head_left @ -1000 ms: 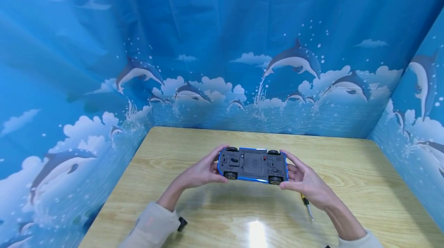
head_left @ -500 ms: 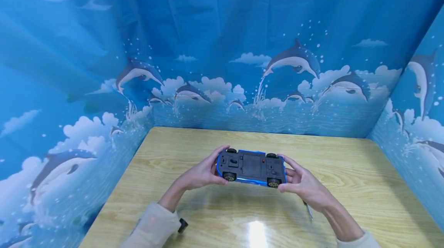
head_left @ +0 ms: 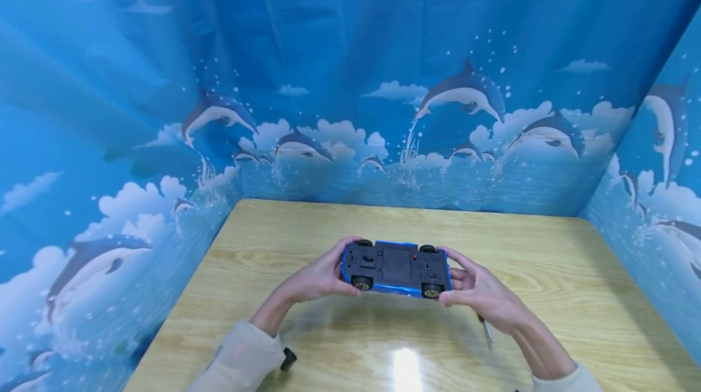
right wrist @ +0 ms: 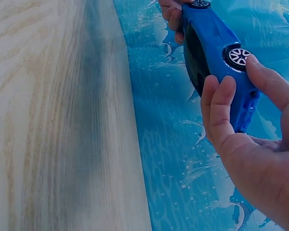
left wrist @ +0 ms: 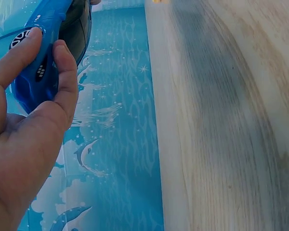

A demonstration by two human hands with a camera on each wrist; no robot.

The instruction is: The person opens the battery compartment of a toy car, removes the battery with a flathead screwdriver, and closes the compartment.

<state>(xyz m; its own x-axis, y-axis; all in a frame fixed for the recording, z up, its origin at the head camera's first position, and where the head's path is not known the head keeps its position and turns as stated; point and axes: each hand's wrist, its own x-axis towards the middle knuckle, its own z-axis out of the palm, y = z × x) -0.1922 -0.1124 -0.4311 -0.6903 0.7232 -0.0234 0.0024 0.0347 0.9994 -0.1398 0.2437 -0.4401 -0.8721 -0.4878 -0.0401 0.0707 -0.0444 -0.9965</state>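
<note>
A blue toy car (head_left: 397,265) is held above the table, its dark underside and wheels facing the head camera. My left hand (head_left: 323,273) grips the car's left end, thumb on the near side. At the opposite end my right hand (head_left: 487,294) grips it between thumb and fingers. In the left wrist view the thumb lies by a wheel (left wrist: 20,39) and the fingers bend round the blue body (left wrist: 43,72). The right wrist view shows the car's blue side (right wrist: 214,43) and dark windows; the right thumb touches a wheel (right wrist: 238,57). The roof is hidden from the head view.
On the wooden table (head_left: 350,343) a screwdriver (head_left: 487,332) lies beneath my right hand, its handle mostly hidden. A small black object (head_left: 288,358) shows beside my left sleeve. Blue dolphin-print curtains (head_left: 350,75) stand behind the table and at both sides.
The car has tilted, so more of its blue near side shows, and it sits slightly lower in view. Both hands keep their hold. The screwdriver's yellow handle has passed out of sight behind my right hand.
</note>
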